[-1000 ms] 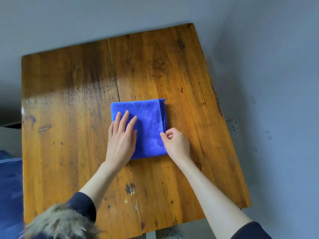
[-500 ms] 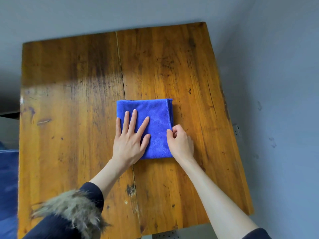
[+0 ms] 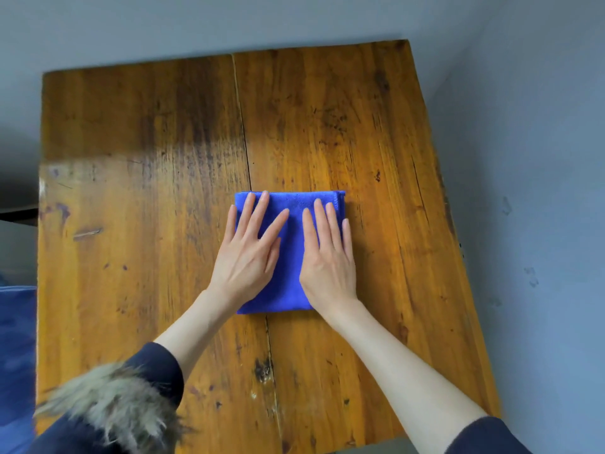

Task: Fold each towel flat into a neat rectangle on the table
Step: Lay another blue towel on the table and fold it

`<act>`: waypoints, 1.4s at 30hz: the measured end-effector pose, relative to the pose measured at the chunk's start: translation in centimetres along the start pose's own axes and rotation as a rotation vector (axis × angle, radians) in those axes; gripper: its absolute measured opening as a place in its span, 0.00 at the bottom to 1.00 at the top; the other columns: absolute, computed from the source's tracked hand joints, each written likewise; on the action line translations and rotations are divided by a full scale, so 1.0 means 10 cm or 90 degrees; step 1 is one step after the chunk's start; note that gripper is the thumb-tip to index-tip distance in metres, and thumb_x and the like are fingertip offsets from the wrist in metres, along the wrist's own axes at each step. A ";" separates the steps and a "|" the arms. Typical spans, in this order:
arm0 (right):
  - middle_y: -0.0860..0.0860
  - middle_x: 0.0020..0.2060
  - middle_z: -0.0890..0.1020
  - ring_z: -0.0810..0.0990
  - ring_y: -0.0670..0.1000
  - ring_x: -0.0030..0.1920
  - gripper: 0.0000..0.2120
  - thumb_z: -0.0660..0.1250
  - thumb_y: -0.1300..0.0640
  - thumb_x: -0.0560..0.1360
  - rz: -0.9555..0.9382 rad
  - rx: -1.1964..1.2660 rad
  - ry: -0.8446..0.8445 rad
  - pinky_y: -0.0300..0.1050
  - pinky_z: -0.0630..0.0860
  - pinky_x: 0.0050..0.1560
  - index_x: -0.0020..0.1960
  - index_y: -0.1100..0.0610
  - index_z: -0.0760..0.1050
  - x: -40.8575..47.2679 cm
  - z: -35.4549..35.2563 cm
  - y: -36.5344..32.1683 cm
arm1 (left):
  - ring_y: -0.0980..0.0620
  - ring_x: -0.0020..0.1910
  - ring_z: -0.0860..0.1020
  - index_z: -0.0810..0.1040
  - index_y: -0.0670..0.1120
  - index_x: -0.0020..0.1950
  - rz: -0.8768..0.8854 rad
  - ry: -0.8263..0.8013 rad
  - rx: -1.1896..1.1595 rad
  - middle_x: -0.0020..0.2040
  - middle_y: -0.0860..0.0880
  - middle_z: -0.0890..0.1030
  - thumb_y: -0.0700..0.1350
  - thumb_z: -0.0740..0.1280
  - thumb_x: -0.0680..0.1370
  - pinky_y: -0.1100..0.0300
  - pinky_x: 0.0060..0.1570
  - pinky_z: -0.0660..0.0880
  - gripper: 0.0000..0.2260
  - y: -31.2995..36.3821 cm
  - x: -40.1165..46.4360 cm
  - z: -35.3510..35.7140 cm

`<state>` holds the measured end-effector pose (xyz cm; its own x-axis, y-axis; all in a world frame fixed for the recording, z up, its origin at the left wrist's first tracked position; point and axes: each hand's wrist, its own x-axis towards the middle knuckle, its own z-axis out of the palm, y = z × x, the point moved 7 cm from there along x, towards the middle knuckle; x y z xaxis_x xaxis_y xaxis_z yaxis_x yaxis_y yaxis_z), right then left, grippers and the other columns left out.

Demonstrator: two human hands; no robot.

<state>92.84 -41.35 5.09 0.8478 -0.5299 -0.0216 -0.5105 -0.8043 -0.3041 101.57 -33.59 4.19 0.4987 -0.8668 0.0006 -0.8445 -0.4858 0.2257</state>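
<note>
A blue towel (image 3: 292,257) lies folded into a small, nearly square rectangle near the middle of the wooden table (image 3: 147,224). My left hand (image 3: 248,253) rests flat on the towel's left half, fingers spread and pointing away from me. My right hand (image 3: 327,257) lies flat on the right half, fingers straight, its little finger along the towel's stitched right edge. Both palms press down on the cloth and grip nothing. Much of the towel is hidden under the hands.
The table top is made of two planks with a seam (image 3: 248,178) running front to back. A grey wall (image 3: 523,191) stands close along the right side. Something blue (image 3: 16,355) sits off the table's left edge.
My right hand let go of the towel's right edge and now lies flat on the cloth. My left hand slid further up the towel.
</note>
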 end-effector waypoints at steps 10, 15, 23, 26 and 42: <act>0.55 0.76 0.54 0.49 0.53 0.76 0.27 0.47 0.48 0.80 0.047 -0.005 -0.034 0.52 0.47 0.75 0.76 0.56 0.53 0.21 0.30 0.30 | 0.42 0.76 0.50 0.59 0.51 0.75 0.019 -0.032 0.001 0.77 0.41 0.54 0.56 0.51 0.79 0.46 0.74 0.48 0.24 -0.19 0.15 0.23; 0.53 0.77 0.49 0.45 0.52 0.76 0.26 0.51 0.50 0.81 0.061 0.005 -0.071 0.53 0.42 0.75 0.76 0.55 0.50 0.19 0.22 0.26 | 0.42 0.76 0.48 0.56 0.51 0.76 0.022 -0.079 -0.024 0.77 0.41 0.51 0.55 0.51 0.80 0.46 0.73 0.46 0.24 -0.15 0.13 0.13; 0.55 0.58 0.76 0.74 0.57 0.58 0.15 0.62 0.56 0.77 0.344 0.182 0.096 0.53 0.70 0.56 0.63 0.60 0.72 -0.30 -0.13 0.54 | 0.43 0.58 0.67 0.72 0.43 0.65 -0.340 0.058 -0.341 0.57 0.41 0.75 0.46 0.66 0.76 0.61 0.58 0.61 0.18 -0.64 -0.39 -0.08; 0.53 0.52 0.77 0.75 0.56 0.54 0.16 0.61 0.51 0.77 0.398 0.223 0.008 0.52 0.71 0.55 0.61 0.58 0.72 -0.27 -0.06 0.62 | 0.45 0.55 0.70 0.76 0.45 0.58 -0.390 0.016 -0.403 0.49 0.46 0.78 0.49 0.67 0.76 0.67 0.49 0.57 0.13 -0.71 -0.41 -0.01; 0.52 0.43 0.77 0.75 0.54 0.43 0.08 0.65 0.51 0.72 0.471 0.325 -0.235 0.44 0.67 0.35 0.43 0.57 0.72 -0.09 0.11 0.69 | 0.45 0.49 0.77 0.72 0.47 0.49 -0.617 -0.106 -0.501 0.49 0.46 0.78 0.46 0.71 0.72 0.53 0.46 0.75 0.10 -0.64 -0.45 0.08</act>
<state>88.71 -46.13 1.96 0.3730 -0.6673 -0.6447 -0.8829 -0.0416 -0.4677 104.61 -26.66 1.98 0.7683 -0.2236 -0.5997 0.2282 -0.7797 0.5831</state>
